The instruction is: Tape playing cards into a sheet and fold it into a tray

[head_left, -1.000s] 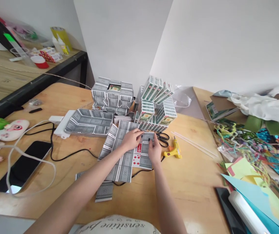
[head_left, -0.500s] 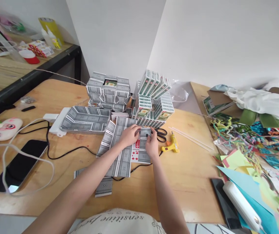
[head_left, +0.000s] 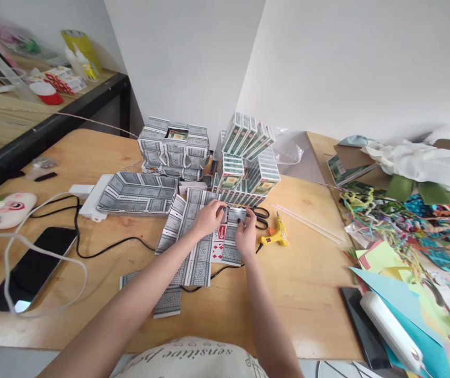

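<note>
A panel of joined playing cards [head_left: 195,247], grey-patterned backs up, lies in front of me. At its right side is a narrower strip of cards [head_left: 231,254], with a red joker-like card and a diamonds card [head_left: 217,251] face up. My left hand [head_left: 209,218] pinches the far left edge of a playing card [head_left: 236,214] at the strip's far end. My right hand [head_left: 246,231] grips that card's right side, thumb on top. Black-handled scissors [head_left: 261,217] lie just right of my right hand, partly hidden. Nearby rests a yellow glue gun [head_left: 275,234].
An open tray made of cards [head_left: 138,193] and a card-covered box [head_left: 174,147] stand at left. Stacked card packs [head_left: 230,173] rise behind my hands. Glue sticks [head_left: 309,224] lie right; a phone [head_left: 31,268] and cables are left. Paper scraps [head_left: 401,278] crowd the right.
The card between my hands has tilted up slightly at its far edge, and my right hand has shifted a little. The rest stays in place.
</note>
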The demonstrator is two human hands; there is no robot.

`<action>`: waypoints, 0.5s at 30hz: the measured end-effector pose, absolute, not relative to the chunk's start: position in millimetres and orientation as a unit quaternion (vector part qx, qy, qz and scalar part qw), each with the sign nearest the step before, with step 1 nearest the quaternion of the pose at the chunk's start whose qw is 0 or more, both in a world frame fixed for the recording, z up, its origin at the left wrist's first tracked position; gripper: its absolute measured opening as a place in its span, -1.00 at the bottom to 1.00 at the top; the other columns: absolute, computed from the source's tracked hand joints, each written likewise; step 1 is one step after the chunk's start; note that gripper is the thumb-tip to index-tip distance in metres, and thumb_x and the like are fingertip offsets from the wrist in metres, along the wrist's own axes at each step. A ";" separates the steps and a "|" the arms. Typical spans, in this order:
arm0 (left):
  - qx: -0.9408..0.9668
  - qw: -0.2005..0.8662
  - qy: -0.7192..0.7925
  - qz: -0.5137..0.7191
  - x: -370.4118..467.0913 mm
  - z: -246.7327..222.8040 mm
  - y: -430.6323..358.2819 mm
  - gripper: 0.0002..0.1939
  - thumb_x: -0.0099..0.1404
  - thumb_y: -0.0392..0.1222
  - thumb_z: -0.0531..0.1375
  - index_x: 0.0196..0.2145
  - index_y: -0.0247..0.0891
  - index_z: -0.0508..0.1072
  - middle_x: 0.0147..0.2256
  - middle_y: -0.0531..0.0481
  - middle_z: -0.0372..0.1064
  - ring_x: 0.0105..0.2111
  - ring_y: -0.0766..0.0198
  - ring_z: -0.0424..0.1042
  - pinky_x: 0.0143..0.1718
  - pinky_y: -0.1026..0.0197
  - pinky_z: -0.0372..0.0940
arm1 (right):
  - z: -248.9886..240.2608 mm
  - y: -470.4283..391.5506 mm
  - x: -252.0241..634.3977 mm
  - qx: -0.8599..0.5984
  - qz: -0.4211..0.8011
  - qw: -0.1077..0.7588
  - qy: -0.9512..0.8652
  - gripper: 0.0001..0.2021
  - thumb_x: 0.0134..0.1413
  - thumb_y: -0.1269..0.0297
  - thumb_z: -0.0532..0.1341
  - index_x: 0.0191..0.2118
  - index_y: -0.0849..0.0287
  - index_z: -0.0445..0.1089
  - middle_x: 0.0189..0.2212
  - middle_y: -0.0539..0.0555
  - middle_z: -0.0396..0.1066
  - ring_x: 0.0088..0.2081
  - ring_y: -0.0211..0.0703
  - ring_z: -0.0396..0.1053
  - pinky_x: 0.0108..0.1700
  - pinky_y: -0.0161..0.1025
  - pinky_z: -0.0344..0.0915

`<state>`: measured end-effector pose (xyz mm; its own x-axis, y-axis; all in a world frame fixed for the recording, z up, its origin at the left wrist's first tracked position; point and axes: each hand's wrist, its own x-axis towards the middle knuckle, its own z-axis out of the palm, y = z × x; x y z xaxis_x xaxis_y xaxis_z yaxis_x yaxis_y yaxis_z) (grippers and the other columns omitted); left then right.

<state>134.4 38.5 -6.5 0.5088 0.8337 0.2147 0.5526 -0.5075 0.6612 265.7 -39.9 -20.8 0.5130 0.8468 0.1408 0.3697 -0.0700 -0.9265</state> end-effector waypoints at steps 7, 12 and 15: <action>0.839 0.257 0.406 0.256 134.5 -5.1 38.4 -0.72 0.27 -0.21 -0.04 -0.08 -0.14 0.30 -0.08 0.00 0.28 -0.18 0.23 0.35 -0.26 0.22 0.28 | -17.9 -36.1 264.4 -0.687 0.237 0.532 -0.436 -0.51 0.04 0.28 0.03 0.13 0.18 0.04 -0.21 0.15 0.38 -0.19 -0.12 0.36 -0.12 -0.14 0.26; 0.837 0.254 0.409 0.260 134.1 -4.5 37.4 -0.72 0.27 -0.22 -0.04 -0.08 -0.16 0.29 -0.09 -0.01 0.27 -0.18 0.23 0.35 -0.26 0.22 0.28 | -16.8 -37.8 263.9 -0.690 0.221 0.524 -0.448 -0.53 0.05 0.24 0.03 0.12 0.19 0.09 -0.15 0.17 0.35 -0.14 -0.11 0.33 -0.10 -0.14 0.25; 0.838 0.253 0.407 0.260 133.9 -5.2 37.5 -0.72 0.28 -0.22 -0.04 -0.07 -0.16 0.28 -0.08 -0.01 0.27 -0.18 0.23 0.35 -0.26 0.21 0.28 | -17.2 -39.1 263.2 -0.677 0.231 0.538 -0.446 -0.52 0.06 0.25 0.02 0.13 0.19 0.05 -0.17 0.16 0.35 -0.17 -0.13 0.34 -0.13 -0.16 0.27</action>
